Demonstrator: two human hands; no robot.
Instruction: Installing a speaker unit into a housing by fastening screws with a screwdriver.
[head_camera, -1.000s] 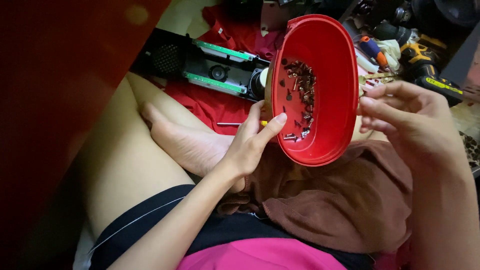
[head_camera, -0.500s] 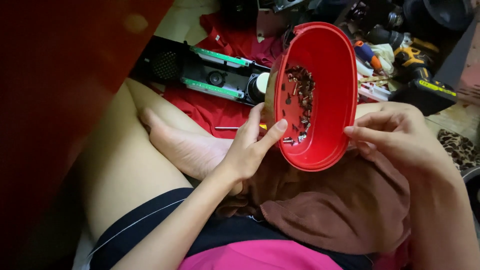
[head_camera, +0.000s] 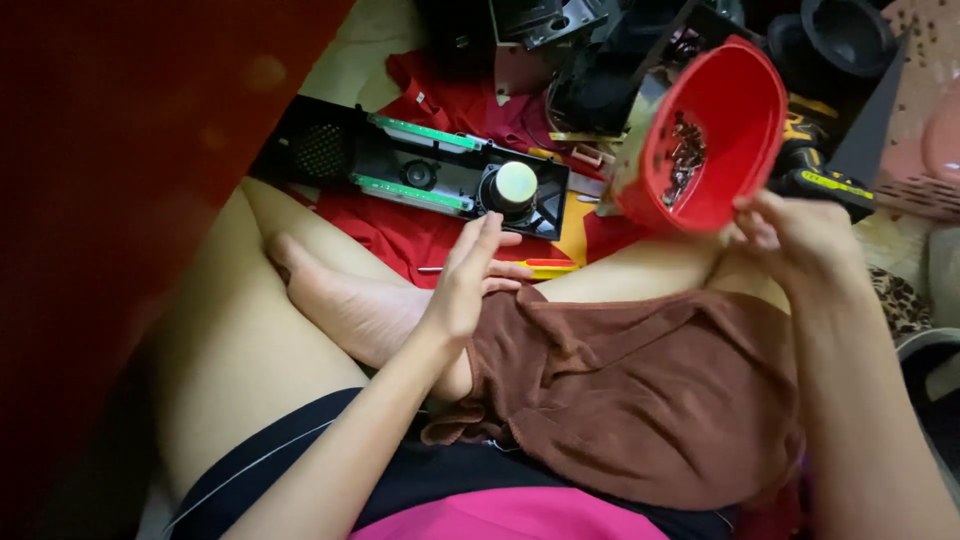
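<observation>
One right hand (head_camera: 800, 235) grips the tilted red bowl (head_camera: 715, 135), mouth facing left; left hand (head_camera: 470, 280) open.

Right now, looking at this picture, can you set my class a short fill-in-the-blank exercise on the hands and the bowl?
1. The right hand holds a bowl whose colour is ____.
2. The bowl holds a heap of small metal ____.
3. The left hand is open and holds ____.
4. The brown cloth lies across the person's ____.

Missing words: red; screws; nothing; lap
</observation>
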